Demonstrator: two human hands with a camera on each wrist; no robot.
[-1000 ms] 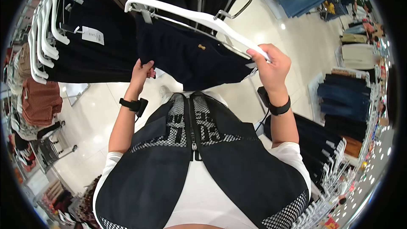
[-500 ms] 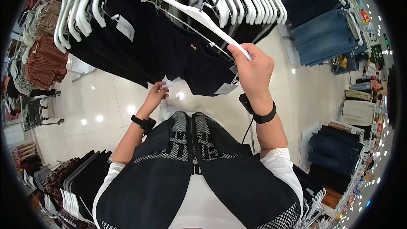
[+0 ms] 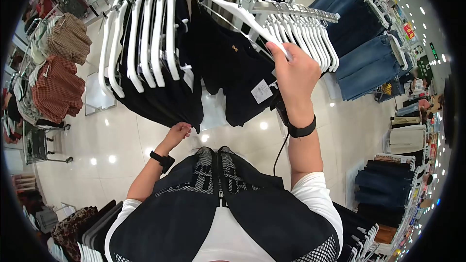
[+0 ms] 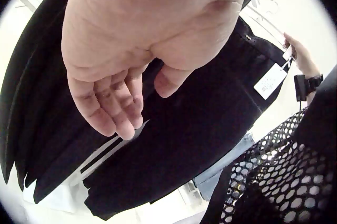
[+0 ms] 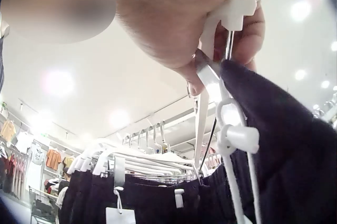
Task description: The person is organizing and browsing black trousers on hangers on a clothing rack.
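Note:
My right hand (image 3: 298, 70) grips one end of a white hanger (image 3: 245, 17). From it hang black trousers (image 3: 238, 68) with a small gold emblem near the waist; a white price tag (image 3: 262, 91) dangles at their side. The right wrist view has the fingers and thumb round the hanger's end, beside a white tag cord (image 5: 239, 137). My left hand (image 3: 177, 136) hovers low by the hems of other black trousers (image 3: 165, 109) on the rack. Its loosely bent fingers hold nothing in the left wrist view, where the tagged trousers (image 4: 174, 124) hang behind it.
White hangers (image 3: 158, 39) crowd the rack at the left, and more hangers (image 3: 303, 36) line a metal rail at the right. Jeans (image 3: 366, 63) hang farther right. Checked brown-red clothes (image 3: 58, 87) and a dark cart (image 3: 39, 145) stand left, across the tiled floor (image 3: 121, 140).
My left hand has let go of the trousers' edge and moved down, away from them. The right hand keeps its grip on the hanger. My head view has shifted, bringing more of the rack into sight.

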